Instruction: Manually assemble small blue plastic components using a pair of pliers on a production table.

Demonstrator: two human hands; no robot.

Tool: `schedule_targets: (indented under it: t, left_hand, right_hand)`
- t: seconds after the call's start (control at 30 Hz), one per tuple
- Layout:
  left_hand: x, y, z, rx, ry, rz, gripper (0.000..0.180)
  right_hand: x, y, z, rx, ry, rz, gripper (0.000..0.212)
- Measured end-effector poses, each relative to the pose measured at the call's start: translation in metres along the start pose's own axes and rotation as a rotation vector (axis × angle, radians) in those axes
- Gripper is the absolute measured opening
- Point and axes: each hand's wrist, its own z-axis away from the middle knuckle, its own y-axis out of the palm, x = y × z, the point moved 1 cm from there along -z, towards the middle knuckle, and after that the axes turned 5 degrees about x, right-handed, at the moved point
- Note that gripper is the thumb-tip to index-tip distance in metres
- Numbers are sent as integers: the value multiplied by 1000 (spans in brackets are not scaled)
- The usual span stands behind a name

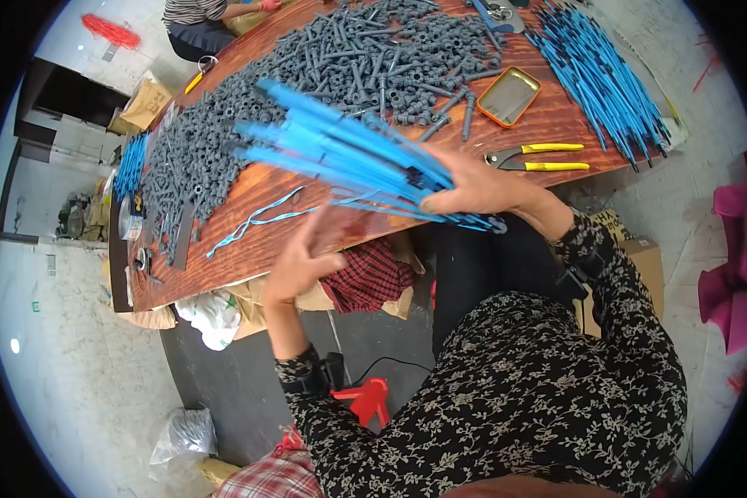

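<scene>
My right hand [483,189] grips a fanned bundle of blue plastic rods [340,149] by their dark ends, holding it above the front edge of the wooden table [249,249]. The rods point up and to the left. My left hand [300,259] is open just below the bundle, fingers spread, close to the rod ends but holding nothing. A thin blue strap [261,217] lies curled on the table under the bundle.
A big heap of grey plastic fittings [349,58] covers the table's far half. More blue rods [602,79] lie at the right, with an orange tin tray [508,96] and yellow-handled pliers [539,156]. Another person [203,21] sits at the far end. Boxes and bags stand under the table.
</scene>
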Motion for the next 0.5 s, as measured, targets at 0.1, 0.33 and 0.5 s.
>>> schedule_targets:
  t: [0.1,0.33,0.5]
  left_hand:
    - [20,33,-18,-104,52,145,81]
    - [7,70,-45,-404,567,933,75]
    - [8,77,-50,-498,614,813,73]
  right_hand:
    - [-11,15,-18,132,-126,153,74]
    - [-2,50,-23,421,81,154,65]
    - [4,50,-24,248,-67,283,59]
